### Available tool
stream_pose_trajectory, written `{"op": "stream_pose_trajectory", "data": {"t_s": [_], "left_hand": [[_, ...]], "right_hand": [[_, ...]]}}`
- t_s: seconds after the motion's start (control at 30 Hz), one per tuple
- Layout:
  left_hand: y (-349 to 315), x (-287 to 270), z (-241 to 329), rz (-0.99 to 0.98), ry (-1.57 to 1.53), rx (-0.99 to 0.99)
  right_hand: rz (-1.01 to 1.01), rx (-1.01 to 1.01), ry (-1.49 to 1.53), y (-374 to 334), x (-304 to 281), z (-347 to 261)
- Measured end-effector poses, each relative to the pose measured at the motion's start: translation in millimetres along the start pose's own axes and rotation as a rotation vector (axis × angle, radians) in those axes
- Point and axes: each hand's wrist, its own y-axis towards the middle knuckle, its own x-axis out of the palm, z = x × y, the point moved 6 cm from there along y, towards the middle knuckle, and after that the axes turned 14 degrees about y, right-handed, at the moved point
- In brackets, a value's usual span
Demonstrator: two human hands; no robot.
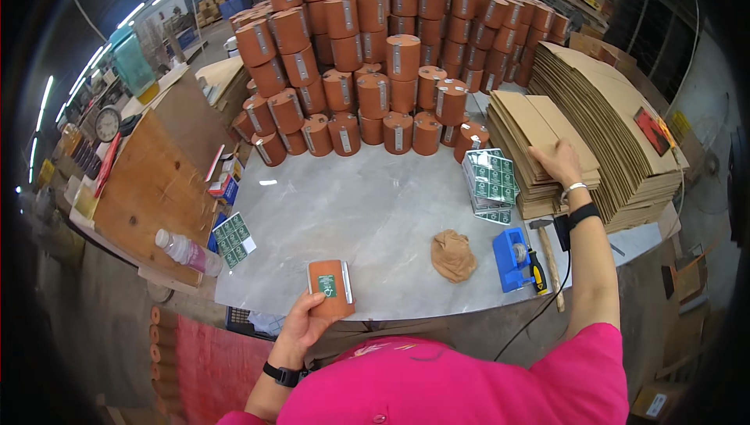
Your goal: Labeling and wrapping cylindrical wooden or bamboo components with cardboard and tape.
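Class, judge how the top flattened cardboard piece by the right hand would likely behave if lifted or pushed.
The top cardboard piece is probably fairly stiff, since it lies flat, though it might bend along its visible seam. Looking thin, it is likely light for its size. Pushed, it may slide across the cardboard stack, whose layers lie flat.

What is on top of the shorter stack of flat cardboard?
The right hand lies over the top cardboard sheet, its fingers curled downward. The part of the sheet beneath the palm and fingers is covered, and its underside cannot be seen.
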Motion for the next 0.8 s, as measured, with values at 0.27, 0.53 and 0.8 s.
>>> {"op": "stream_pose_trajectory", "data": {"t_s": [0.27,0.53,0.8], "left_hand": [[13.1,23.9,32.2,-0.127,-0.013,0.125],[4.4,50.8,38.7,-0.288,-0.072,0.188],[7.3,1.3,12.4,-0.091,-0.124,0.022]], "right_hand": [[0.386,-0.198,0.287,-24.1,-24.7,-21.9],[-0.054,-0.601,0.614,-206.4,39.1,-132.8],[-0.682,-0.801,0.466,-359.9,110.9,-159.0]]}}
